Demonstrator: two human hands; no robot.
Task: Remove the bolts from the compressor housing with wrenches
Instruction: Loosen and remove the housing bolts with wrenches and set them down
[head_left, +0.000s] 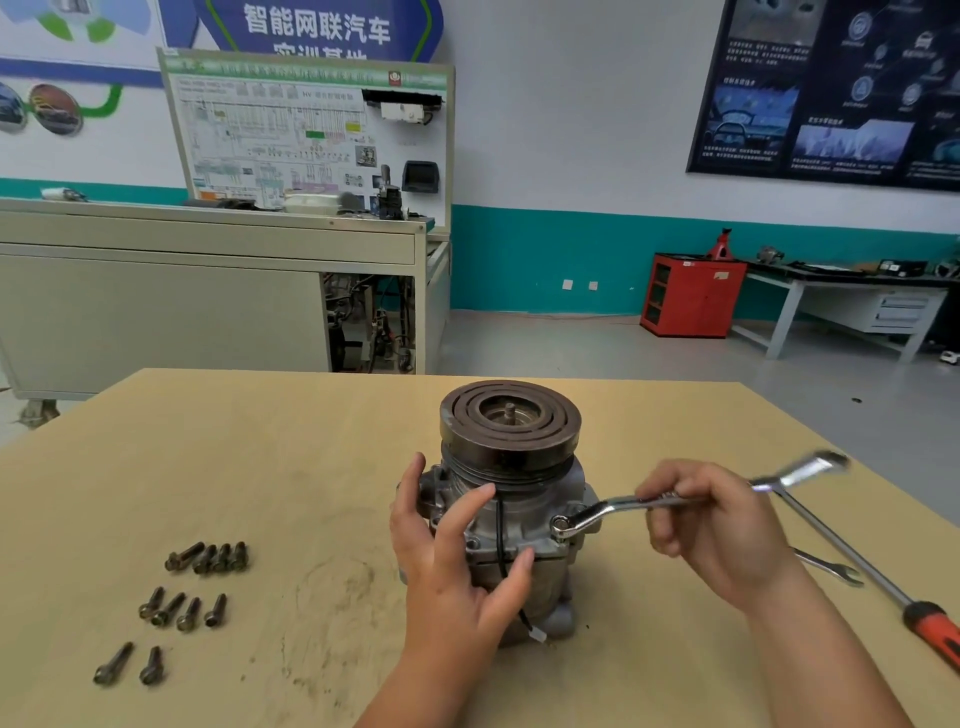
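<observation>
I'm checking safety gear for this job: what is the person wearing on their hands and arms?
Nothing that shows. The left hand and the right hand are bare, without gloves. Both forearms are uncovered down to the picture's lower edge, so no sleeve is in view. No ring, watch or bracelet is visible.

Bright, even indoor light; soft shadows; edges bowed, slightly blurred.

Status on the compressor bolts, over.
Left hand holds compressor housing. Right hand grips wrench, ring end on right-side bolt. Ten loose bolts on table, left. Swing path looks clear.
</observation>
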